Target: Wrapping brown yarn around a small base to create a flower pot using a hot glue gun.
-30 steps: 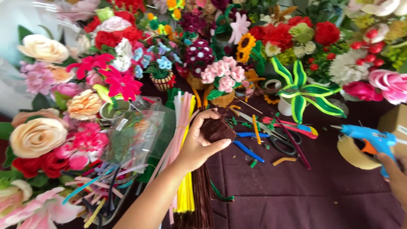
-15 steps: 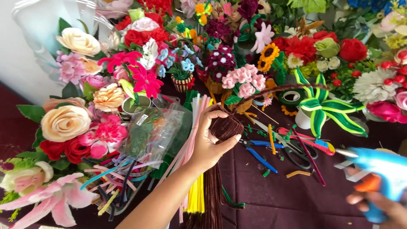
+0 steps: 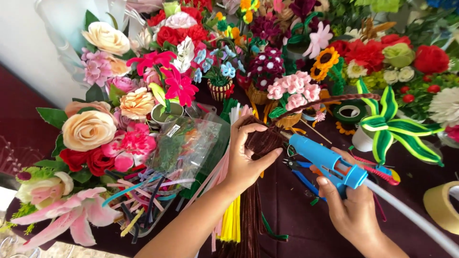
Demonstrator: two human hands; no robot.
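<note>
While spread across most of the frame, dark maroon tabletop [image 3: 296, 210] carrying everything. Bank of handmade flowers [image 3: 143, 95] filling upper half and left side: cream and peach roses at left, red and pink blooms upper centre, red and white ones upper right. Pink lily [image 3: 71, 215] at lower left corner. Clear plastic bag [image 3: 184, 145] of mixed pipe cleaners left of centre, strands spilling toward lower left. Green and yellow striped leaf shape [image 3: 392, 129] at right of centre. Long bundle of brown pipe cleaners [image 3: 251, 210] running from centre down to bottom edge, yellow pipe cleaners [image 3: 232, 222] just beside it on the left. Roll of tan tape [image 3: 437, 205] at right edge, lower half. Green tape roll [image 3: 349, 112] above centre right.

Left hand [image 3: 244, 160] at centre, fingers curled and clamped around top end of brown bundle. Right hand [image 3: 354, 210] at lower right, closed around handle of blue glue gun [image 3: 327, 160], index finger lying on the trigger area. Gun nozzle pointing up-left, tip touching or just beside brown bundle at the left hand; cannot tell which. White cord [image 3: 411, 215] running from gun toward lower right corner. Blue-handled pliers [image 3: 299, 172] lying on tabletop between the hands, partly hidden under gun. Hands near each other, not touching.
</note>
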